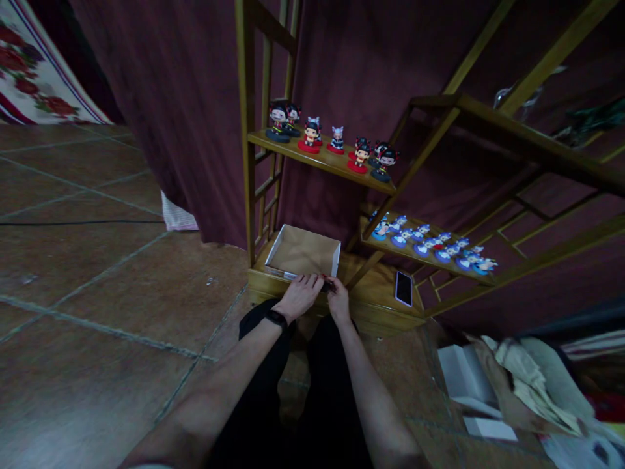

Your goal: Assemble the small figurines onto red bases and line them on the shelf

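Just outside the near wall of an open cardboard box (312, 233), my two hands meet around a small dark figurine (329, 286) with a touch of red, mostly hidden by fingers. My right hand (338, 301) pinches it from the right. My left hand (301, 294), with a black band on the wrist, is closed against its left side. Bare brown cardboard shows inside the box, which rests on the low wooden base of a shelf unit. Several black-haired figurines (310, 135) on red or dark bases stand on the upper shelf (332, 164).
Blue-and-white figurines (422, 241) line the lower right shelf. A phone (403, 288) lies on the wooden base (375, 286). Wooden posts (247, 195) rise beside the box. White boxes (469, 378) and cloth (530, 381) lie on the floor at right. A dark curtain (195, 130) hangs behind.
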The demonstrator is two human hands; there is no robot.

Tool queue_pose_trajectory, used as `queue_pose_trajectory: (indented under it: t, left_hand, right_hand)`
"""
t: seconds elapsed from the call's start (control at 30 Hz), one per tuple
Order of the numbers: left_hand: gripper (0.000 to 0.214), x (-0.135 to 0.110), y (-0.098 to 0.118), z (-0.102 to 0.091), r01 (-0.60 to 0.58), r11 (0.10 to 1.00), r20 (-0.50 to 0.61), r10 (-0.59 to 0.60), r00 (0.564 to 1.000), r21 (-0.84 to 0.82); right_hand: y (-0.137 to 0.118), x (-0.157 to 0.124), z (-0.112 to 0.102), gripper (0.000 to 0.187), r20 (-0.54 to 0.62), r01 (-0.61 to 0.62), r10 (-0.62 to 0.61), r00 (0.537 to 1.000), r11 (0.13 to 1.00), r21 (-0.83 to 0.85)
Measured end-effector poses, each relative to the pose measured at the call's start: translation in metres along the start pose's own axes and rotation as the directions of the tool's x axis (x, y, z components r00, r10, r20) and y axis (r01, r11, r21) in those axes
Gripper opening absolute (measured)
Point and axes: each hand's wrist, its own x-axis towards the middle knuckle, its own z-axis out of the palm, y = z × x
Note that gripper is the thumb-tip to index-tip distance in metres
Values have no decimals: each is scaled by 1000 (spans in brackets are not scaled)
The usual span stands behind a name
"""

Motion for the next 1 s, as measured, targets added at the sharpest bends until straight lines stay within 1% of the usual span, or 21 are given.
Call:
queue_pose_trajectory:
  t: [0.2, 0.4, 0.67, 0.77, 0.83, 0.9, 0.97, 1.0]
  left_hand:
    - [29, 0, 1, 0, 3, 1000, 3, -3, 1000, -4]
    - [30, 0, 0, 1, -3, 1000, 10, 4, 1000, -15]
    - [31, 0, -1, 2, -10, 1000, 12, 10, 1000, -20]
    - [30, 0, -2, 1, 8, 999, 20, -7, 1000, -52]
    - [27, 1, -3, 2, 48, 993, 46, -43, 998, -106]
    - [25, 1, -6, 4, 132, 972, 98, -114, 989, -196]
    - [24, 2, -11, 9, 251, 905, 162, -206, 965, -344]
    - [23, 3, -14, 13, 309, 844, 191, -248, 950, -439]
  right_hand:
    - [3, 0, -1, 34, 9, 1, -1, 1000, 1000, 14]
    - [9, 2, -1, 35, 8, -26, 26, 1000, 999, 25]
    - [8, 2, 1, 36, 27, -46, 45, 999, 998, 45]
    - [10, 2, 1, 35, 36, -42, 40, 999, 999, 35]
    - [12, 3, 1, 33, 40, -45, 44, 998, 999, 18]
    - [14, 5, 2, 29, 47, -60, 60, 997, 998, -2]
    - [17, 6, 3, 24, 48, -89, 90, 995, 996, -24]
    - [18, 7, 5, 21, 48, -106, 107, 993, 994, -26]
